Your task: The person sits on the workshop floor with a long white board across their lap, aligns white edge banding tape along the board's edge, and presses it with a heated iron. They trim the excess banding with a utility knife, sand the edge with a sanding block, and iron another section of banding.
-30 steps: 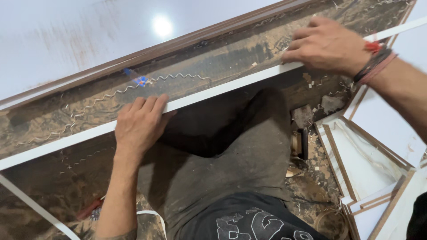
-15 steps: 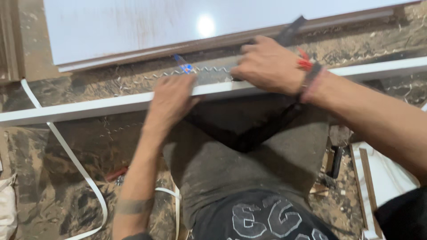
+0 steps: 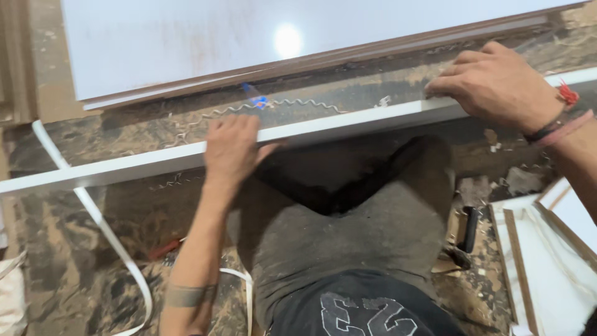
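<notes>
No containers in view. One long white board edge point(image 3: 348, 124) running left to right across the frame, slightly rising toward the right, glossy white face up, lying across the bent knee in grey trousers point(image 3: 354, 230). Left hand point(image 3: 233, 149) flat on top of that edge near mid-length, fingers together and extended, thumb on the near side; pressing rather than gripping. Right hand point(image 3: 497, 84) further right on the same edge, fingers curled down over the far side; whether anything sits under the fingers cannot be told. Red thread and two bands at the right wrist, dark band on the left forearm. One large glossy white panel point(image 3: 249, 43) with brown edge lying beyond, parallel and near. One loose white edge-banding strip point(image 3: 99, 218) curling down at left. One curly thin shaving point(image 3: 280, 106) between panel and board, small blue object point(image 3: 256, 98) on it, too blurred to identify. Stack of white-faced brown-edged offcuts point(image 3: 553, 249) at lower right. One dark tool point(image 3: 469, 230) beside the knee, kind unclear. Floor point(image 3: 62, 261) dusty, littered with chips.
</notes>
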Available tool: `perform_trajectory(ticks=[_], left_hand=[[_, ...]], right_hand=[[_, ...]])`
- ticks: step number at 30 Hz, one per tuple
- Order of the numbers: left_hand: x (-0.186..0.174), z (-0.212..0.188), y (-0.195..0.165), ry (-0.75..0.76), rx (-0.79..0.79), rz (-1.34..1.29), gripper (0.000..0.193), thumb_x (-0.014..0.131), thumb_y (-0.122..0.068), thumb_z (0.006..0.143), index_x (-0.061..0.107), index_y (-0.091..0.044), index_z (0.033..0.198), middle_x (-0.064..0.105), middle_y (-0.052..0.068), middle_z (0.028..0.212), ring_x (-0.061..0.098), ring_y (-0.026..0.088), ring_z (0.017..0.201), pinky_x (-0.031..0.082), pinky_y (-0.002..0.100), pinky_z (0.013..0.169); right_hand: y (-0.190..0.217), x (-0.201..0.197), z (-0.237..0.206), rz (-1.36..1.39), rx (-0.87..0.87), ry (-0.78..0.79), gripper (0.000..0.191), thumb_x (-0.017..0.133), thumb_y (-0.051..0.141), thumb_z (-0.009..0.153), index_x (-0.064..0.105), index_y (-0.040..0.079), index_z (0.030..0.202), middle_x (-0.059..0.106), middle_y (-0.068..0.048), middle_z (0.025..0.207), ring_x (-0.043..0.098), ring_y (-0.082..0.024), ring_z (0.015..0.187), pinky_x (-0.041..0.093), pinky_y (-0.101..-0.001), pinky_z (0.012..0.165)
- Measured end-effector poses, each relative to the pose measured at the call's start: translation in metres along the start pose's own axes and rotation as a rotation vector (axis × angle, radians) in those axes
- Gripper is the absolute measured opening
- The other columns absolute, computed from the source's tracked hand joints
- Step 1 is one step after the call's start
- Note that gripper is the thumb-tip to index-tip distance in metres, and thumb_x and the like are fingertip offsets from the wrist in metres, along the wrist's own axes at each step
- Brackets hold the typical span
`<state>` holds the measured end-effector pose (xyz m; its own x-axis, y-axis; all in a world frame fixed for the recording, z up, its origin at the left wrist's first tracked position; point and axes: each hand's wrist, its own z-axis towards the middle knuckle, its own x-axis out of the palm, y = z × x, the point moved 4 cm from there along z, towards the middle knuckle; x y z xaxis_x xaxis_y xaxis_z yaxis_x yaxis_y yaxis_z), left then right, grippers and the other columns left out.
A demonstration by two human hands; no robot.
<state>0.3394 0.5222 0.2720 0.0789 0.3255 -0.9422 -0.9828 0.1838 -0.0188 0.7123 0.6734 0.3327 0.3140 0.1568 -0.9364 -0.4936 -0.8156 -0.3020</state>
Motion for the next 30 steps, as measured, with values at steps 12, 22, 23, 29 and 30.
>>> perform_trajectory(ticks=[12,22,23,29,30], left_hand=[[0.023,0.075,-0.111,-0.08,0.044,-0.109,0.052,0.078,-0.059,0.084,0.061,-0.011,0.084,0.064,0.006,0.079,0.064,0.027,0.079,0.045,0.042,0.07],[0.024,0.068,-0.112,-0.063,0.035,-0.106,0.055,0.079,-0.062,0.084,0.061,-0.01,0.081,0.063,0.006,0.074,0.064,0.026,0.077,0.045,0.041,0.068],[0.025,0.069,-0.113,-0.061,0.04,-0.106,0.055,0.079,-0.061,0.083,0.062,-0.009,0.083,0.063,0.006,0.075,0.064,0.026,0.077,0.045,0.041,0.068],[0.018,0.067,-0.096,-0.021,0.04,-0.096,0.054,0.08,-0.058,0.082,0.064,-0.008,0.094,0.066,0.007,0.082,0.066,0.026,0.081,0.047,0.041,0.071],[0.015,0.064,-0.086,-0.007,0.027,-0.074,0.057,0.08,-0.059,0.08,0.065,-0.007,0.098,0.067,0.008,0.083,0.066,0.026,0.081,0.048,0.041,0.072]], right_hand=[[-0.064,0.03,-0.036,-0.183,0.018,-0.011,0.033,0.06,0.016,0.097,0.075,0.036,0.119,0.075,0.009,0.122,0.066,-0.01,0.117,0.044,-0.0337,0.106],[-0.021,0.004,0.008,-0.163,-0.091,0.11,0.029,0.056,0.022,0.101,0.073,0.036,0.119,0.075,0.012,0.119,0.066,-0.01,0.107,0.043,-0.0349,0.096],[-0.012,0.006,0.016,-0.167,-0.116,0.12,0.03,0.057,0.025,0.097,0.072,0.035,0.121,0.075,0.012,0.117,0.066,-0.011,0.107,0.043,-0.035,0.095],[-0.017,0.002,0.017,-0.12,-0.103,0.065,0.033,0.056,0.017,0.097,0.073,0.036,0.118,0.074,0.012,0.122,0.065,-0.009,0.114,0.044,-0.0353,0.098],[-0.022,-0.001,0.013,-0.121,-0.093,0.034,0.036,0.055,0.013,0.097,0.074,0.037,0.117,0.074,0.012,0.124,0.065,-0.009,0.114,0.044,-0.0352,0.096]])
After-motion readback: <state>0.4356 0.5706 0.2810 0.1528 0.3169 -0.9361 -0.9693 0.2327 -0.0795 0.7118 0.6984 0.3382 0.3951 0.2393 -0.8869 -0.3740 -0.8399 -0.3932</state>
